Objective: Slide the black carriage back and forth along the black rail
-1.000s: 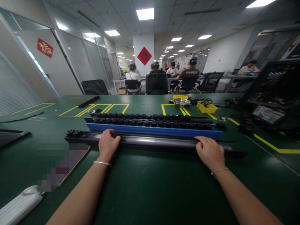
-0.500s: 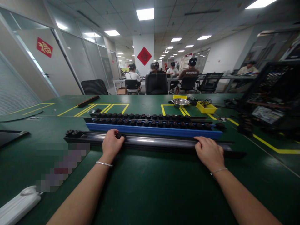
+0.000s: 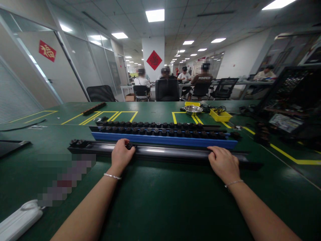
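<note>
A long black channel (image 3: 163, 151) with a shiny inner face lies across the green table in front of me. My left hand (image 3: 122, 154) pinches a small black part (image 3: 130, 145) in the channel, left of its middle. Toward the other end, my right hand (image 3: 224, 162) grips the channel's edge between thumb and fingers. A couple of similar black parts (image 3: 79, 143) sit at the channel's left end. Just behind it stands a blue rail (image 3: 163, 138), with a row of black parts (image 3: 156, 131) along it.
Another row of black parts (image 3: 140, 124) lies farther back. A metal bowl (image 3: 193, 109) and a yellow bin (image 3: 220, 115) with cables stand at the back right. A white object (image 3: 21, 219) lies at the lower left. A black rack (image 3: 293, 97) rises on the right.
My left hand has slid slightly to the right along the channel, together with the small black part. My right hand stays in place on the channel.
</note>
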Demonstrator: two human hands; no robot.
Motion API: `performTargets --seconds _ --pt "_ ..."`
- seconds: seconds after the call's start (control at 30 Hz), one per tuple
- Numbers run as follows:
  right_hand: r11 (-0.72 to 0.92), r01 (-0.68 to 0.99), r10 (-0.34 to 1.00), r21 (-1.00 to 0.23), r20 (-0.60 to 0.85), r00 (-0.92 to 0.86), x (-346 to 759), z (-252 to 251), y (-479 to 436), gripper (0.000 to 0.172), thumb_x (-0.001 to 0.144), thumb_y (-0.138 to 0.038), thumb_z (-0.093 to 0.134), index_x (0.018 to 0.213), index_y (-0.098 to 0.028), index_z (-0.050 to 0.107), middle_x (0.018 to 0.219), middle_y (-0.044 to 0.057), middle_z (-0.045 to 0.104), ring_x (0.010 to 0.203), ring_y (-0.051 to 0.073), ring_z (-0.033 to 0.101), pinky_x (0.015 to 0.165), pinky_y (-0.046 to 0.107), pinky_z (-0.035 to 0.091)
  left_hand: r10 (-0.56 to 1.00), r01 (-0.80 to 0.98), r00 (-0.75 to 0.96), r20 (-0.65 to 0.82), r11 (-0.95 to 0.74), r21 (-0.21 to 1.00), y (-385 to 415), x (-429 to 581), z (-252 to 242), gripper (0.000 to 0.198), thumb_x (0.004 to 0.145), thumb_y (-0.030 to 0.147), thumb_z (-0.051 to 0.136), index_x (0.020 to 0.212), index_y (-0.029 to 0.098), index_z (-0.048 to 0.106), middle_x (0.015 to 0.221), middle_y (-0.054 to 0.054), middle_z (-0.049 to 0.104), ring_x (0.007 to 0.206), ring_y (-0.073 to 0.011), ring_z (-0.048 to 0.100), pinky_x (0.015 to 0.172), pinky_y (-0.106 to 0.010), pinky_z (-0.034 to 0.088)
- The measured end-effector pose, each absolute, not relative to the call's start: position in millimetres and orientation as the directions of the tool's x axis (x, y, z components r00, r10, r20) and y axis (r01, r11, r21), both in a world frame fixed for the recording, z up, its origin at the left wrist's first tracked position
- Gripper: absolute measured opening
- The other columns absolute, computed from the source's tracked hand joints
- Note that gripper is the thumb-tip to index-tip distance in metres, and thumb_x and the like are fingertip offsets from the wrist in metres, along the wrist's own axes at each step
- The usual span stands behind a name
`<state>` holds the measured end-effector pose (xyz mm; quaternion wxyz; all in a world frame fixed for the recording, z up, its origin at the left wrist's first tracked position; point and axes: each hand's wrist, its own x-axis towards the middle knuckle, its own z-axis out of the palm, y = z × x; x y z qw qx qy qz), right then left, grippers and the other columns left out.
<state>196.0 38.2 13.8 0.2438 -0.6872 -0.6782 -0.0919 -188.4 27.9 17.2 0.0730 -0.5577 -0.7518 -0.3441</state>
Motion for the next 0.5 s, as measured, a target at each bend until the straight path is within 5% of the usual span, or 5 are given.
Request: performTargets --seconds 0.5 --pt "0.038 0.972 0.882 -0.23 0.465 0.076 195.4 13.5 37.9 0.035 0.083 -0.026 0.034 0.103 -0.024 0.063 0.112 0.004 0.063 0.107 0.022 0.053 0.084 0.041 0.039 0.821 0.881 -0.327 0.467 0.086 0.465 27.5 -180.8 17.5 0.031 0.069 0.033 0.058 0.096 0.018 0.052 0.095 -0.006 0.061 0.09 -0.0224 0.059 0.08 -0.035 0.047"
